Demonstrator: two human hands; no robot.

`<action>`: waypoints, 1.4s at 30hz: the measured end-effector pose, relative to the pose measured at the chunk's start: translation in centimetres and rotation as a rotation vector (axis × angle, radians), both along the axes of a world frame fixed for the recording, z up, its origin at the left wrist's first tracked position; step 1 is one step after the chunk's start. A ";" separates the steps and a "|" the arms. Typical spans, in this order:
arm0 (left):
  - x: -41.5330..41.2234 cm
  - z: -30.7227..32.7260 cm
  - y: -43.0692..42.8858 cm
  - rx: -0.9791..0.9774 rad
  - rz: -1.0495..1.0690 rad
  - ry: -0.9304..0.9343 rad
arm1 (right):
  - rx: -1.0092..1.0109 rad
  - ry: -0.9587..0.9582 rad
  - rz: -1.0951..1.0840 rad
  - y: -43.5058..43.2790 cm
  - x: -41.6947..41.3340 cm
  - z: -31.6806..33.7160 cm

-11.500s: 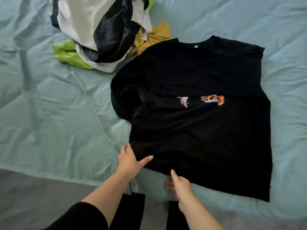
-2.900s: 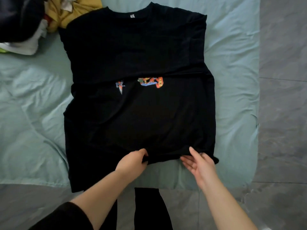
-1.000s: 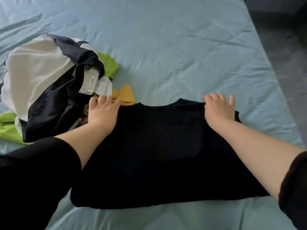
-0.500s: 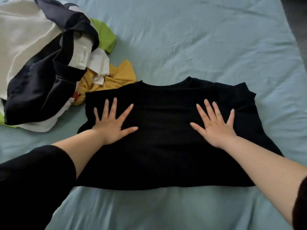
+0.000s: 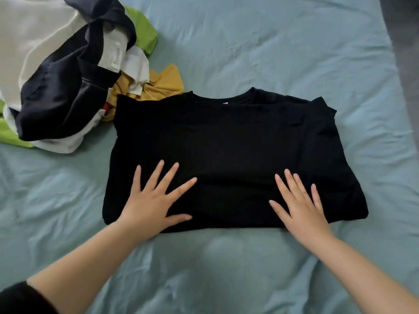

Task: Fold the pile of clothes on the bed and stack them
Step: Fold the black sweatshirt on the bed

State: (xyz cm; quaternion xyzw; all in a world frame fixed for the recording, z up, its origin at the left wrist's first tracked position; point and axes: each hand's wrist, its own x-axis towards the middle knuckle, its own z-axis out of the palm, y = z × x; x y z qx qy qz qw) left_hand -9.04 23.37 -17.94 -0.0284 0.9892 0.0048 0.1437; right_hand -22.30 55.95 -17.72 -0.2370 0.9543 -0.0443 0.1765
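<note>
**Both palms flat on the folded black T-shirt**

Neither hand grips anything. The left hand (image 5: 152,205) lies palm down on the near left part of the black T-shirt (image 5: 226,143). Its fingers (image 5: 181,188) are straight and spread wide, and the thumb points in along the near edge. The right hand (image 5: 301,211) lies the same way on the near right part, fingers (image 5: 283,189) straight and fanned, pointing away from the person. The heel of each hand sits at the shirt's near edge, where the cloth meets the sheet. The hands are well apart, with a broad stretch of black cloth between them.

The T-shirt lies flat on the bed (image 5: 249,41) as a wide rectangle. Its collar is on the far side, where a small white neck label (image 5: 225,103) shows. Layers of cloth stand out along its right edge.

The bed is covered in a creased pale blue-green sheet. It also holds the pile of clothes (image 5: 68,71), at the far left. A dark navy garment (image 5: 59,103) is draped over a white garment (image 5: 34,35). A green garment (image 5: 142,30) shows behind and under them. A mustard-yellow garment (image 5: 167,82) lies at the pile's right side, touching the T-shirt's far left corner.

Both forearms are bare and reach in from the near edge of the view, angled inward toward the shirt. A black sleeve (image 5: 20,300) covers the left arm above the forearm. A strip of grey floor (image 5: 403,30) shows past the bed's right side.
</note>
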 end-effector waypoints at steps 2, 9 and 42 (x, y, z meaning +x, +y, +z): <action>2.6 1.5 2.1 0.198 0.229 0.148 | -0.432 -0.125 -0.411 -0.6 2.1 1.2; 8.8 3.5 7.1 1.447 1.491 0.021 | -1.033 -1.093 -1.621 -0.6 6.1 2.1; 21.5 5.2 -5.6 0.971 1.572 0.142 | -0.529 -0.079 -1.699 6.7 24.5 3.6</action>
